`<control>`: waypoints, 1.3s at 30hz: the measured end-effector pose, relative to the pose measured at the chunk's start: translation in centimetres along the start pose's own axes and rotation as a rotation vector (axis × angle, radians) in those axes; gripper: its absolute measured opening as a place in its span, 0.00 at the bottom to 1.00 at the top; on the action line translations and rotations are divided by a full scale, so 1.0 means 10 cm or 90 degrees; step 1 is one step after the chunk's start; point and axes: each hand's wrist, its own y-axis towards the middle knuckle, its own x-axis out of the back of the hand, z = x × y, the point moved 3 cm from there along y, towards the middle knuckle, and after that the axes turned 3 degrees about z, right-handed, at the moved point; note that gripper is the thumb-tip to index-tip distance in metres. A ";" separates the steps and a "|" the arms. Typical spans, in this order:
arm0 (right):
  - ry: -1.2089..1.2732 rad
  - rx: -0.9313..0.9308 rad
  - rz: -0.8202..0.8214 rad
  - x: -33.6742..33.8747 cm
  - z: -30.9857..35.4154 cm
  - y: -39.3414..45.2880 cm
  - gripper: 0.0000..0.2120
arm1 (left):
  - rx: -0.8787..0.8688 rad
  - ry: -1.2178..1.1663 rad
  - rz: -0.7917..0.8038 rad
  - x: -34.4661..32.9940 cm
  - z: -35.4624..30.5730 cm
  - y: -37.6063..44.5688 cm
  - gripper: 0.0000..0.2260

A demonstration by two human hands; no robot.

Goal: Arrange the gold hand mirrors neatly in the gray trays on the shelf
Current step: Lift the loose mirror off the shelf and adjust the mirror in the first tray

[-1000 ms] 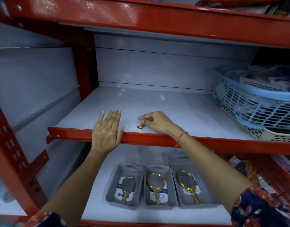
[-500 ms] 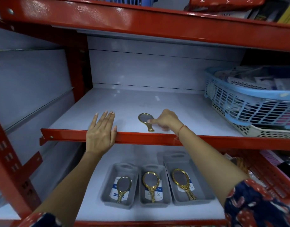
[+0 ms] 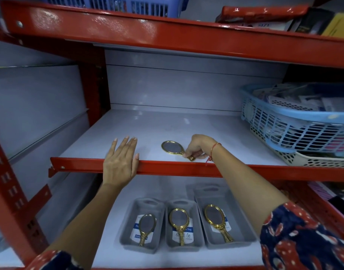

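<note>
Gold hand mirrors: four; one on the middle shelf (image 3: 172,147), three below, left (image 3: 146,228), centre (image 3: 179,221), right (image 3: 215,217); gray trays: three, left (image 3: 126,227), centre (image 3: 196,227), right (image 3: 239,221); hands: two, left (image 3: 119,162), right (image 3: 198,146); baskets: light blue (image 3: 295,121), cream (image 3: 311,159), dark blue (image 3: 108,4).

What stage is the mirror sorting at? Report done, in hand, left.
Done: three gray trays on the lower shelf each hold one gold mirror.
In hand: the right hand pinches the handle of a fourth mirror lying on the middle shelf; the left hand rests flat on the shelf's red edge.
Left: moving that mirror down; no empty tray shows.
</note>
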 end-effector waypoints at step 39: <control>0.685 0.247 0.154 -0.78 -0.47 -0.92 0.13 | 0.048 -0.075 0.279 0.20 -0.04 -0.06 0.31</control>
